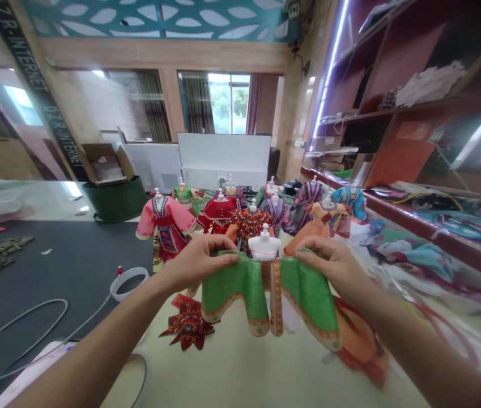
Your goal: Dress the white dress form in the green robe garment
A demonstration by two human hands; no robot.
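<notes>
My left hand [201, 260] pinches the left shoulder edge of a small green garment [252, 289] with orange patterned trim. The garment's other shoulder edge is pinched by my right hand [329, 260]. It hangs spread out between both hands, its front strips down the middle. Directly behind its neckline stands a bare white mini mannequin [264, 245]. Below and left of the garment, a dark red patterned piece [189, 322] lies on the pale table [206, 379]. An orange skirt-like piece [361, 340] lies at the right, partly hidden by the garment and my right forearm.
Several dressed mini mannequins stand behind, including a pink-robed one [166, 218] and a red one [220, 212]. At left are a white tape roll [130, 283], a cable and a green tub [115, 201]. Fabric [422, 258] is piled at right beside shelves.
</notes>
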